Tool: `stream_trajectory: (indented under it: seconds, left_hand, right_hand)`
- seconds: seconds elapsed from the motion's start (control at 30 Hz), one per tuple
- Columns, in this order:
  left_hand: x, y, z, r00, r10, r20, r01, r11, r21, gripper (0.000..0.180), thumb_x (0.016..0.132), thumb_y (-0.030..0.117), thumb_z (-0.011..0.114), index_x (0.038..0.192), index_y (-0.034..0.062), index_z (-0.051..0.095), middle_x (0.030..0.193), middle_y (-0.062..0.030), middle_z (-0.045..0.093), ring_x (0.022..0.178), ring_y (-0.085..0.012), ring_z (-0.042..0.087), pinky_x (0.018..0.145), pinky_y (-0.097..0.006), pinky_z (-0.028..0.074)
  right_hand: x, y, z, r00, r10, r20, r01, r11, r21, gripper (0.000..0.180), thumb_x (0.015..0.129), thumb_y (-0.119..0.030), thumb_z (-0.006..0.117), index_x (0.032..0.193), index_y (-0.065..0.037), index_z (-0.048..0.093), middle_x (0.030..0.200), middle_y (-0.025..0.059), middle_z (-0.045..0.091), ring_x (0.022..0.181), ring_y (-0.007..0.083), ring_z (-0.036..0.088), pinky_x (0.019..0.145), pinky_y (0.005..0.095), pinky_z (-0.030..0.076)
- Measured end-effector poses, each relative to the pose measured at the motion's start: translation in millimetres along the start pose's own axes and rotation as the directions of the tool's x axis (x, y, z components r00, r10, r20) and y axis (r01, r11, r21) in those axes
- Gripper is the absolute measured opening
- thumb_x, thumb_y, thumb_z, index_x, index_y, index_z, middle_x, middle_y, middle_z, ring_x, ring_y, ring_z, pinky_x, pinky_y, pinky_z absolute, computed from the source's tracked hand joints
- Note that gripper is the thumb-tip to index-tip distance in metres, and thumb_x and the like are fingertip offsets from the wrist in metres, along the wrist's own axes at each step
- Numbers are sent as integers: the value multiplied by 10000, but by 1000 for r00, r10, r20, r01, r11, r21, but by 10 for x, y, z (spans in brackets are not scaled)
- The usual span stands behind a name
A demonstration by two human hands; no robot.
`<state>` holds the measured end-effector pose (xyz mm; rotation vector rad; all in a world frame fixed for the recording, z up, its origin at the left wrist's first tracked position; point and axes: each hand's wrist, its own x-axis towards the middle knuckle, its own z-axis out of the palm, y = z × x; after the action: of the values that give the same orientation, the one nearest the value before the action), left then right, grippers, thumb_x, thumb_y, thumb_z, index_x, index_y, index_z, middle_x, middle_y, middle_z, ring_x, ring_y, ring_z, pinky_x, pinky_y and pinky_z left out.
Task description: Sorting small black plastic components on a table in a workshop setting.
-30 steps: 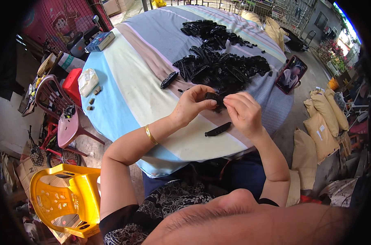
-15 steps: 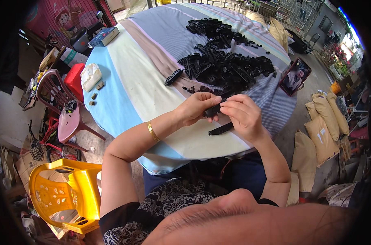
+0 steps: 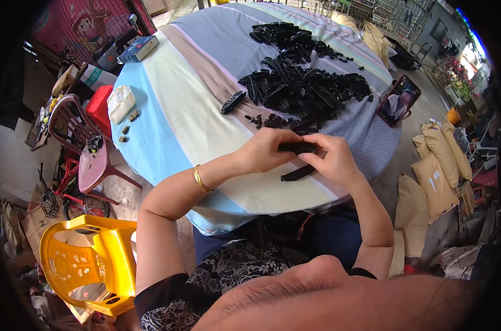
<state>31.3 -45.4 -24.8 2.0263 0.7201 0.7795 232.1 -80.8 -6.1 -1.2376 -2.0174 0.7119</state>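
Over the near part of the table, my left hand (image 3: pixel 268 150) and my right hand (image 3: pixel 336 159) grip a long black plastic piece (image 3: pixel 296 147) between them, one at each end. Fingers of both hands are closed round it, partly hiding it. Just below, a second long black piece (image 3: pixel 298 174) lies on the cloth. Beyond my hands spreads a heap of black plastic parts (image 3: pixel 311 88), with small black bits (image 3: pixel 272 120) at its near edge. One oval black piece (image 3: pixel 233 103) lies apart, left of the heap.
A striped cloth (image 3: pixel 206 127) covers the round table. A phone (image 3: pixel 398 102) leans at its right edge. A book (image 3: pixel 138 49), a white packet (image 3: pixel 121 103) and small brownish blocks (image 3: pixel 125 130) sit on the left. Around stand a yellow chair (image 3: pixel 115 259), a pink chair (image 3: pixel 93 168) and brown sacks (image 3: pixel 433 187).
The black piece has turned to lie more level between my hands. My right hand has lowered its raised fingers and now grips the piece's right end.
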Motion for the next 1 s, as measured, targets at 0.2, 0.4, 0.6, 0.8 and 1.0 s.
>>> stream_trajectory:
  seconds: [0.2, 0.4, 0.6, 0.8, 1.0]
  left_hand:
    - [-34, 112, 14, 999, -34, 27, 30, 990, 136, 342, 722, 101, 656, 1049, 7, 620, 915, -191, 644, 842, -316, 633, 728, -366, 490]
    - [45, 67, -105, 990, 100, 96, -118, 972, 204, 230, 720, 207, 704, 873, 37, 676, 830, -127, 602, 830, -304, 560, 743, -364, 459]
    - [380, -257, 75, 950, 162, -268, 28, 810, 586, 252, 739, 206, 697, 932, 46, 668, 931, -113, 563, 920, -295, 502, 820, -359, 441]
    - [338, -306, 51, 932, 213, -292, -3, 812, 583, 259, 699, 149, 699, 934, 56, 640, 962, -108, 559, 954, -295, 491, 836, -365, 438]
    - [248, -89, -28, 927, 69, -370, 25, 970, 242, 326, 684, 39, 675, 995, 33, 576, 897, -110, 619, 847, -270, 588, 772, -348, 481]
  right_hand:
    - [-26, 172, 75, 994, 98, 50, -105, 977, 188, 305, 683, -128, 763, 935, 10, 660, 782, 118, 677, 627, 144, 630, 592, 263, 490]
    - [19, 187, -93, 954, 31, 297, -77, 986, 147, 305, 690, -149, 771, 934, 1, 665, 797, 104, 669, 656, 121, 613, 619, 252, 483]
    - [163, 332, 81, 983, -150, -107, 123, 966, -226, 217, 732, -177, 718, 900, -48, 669, 829, 65, 602, 715, 227, 611, 631, 324, 489]
    - [179, 409, 63, 957, -289, -36, 249, 874, -416, 179, 754, -138, 670, 914, -56, 655, 860, 60, 608, 757, 258, 593, 674, 359, 483]
    - [122, 345, -75, 956, -139, -259, 152, 988, 31, 198, 771, 38, 619, 965, -2, 623, 852, 93, 616, 743, 164, 617, 605, 252, 482]
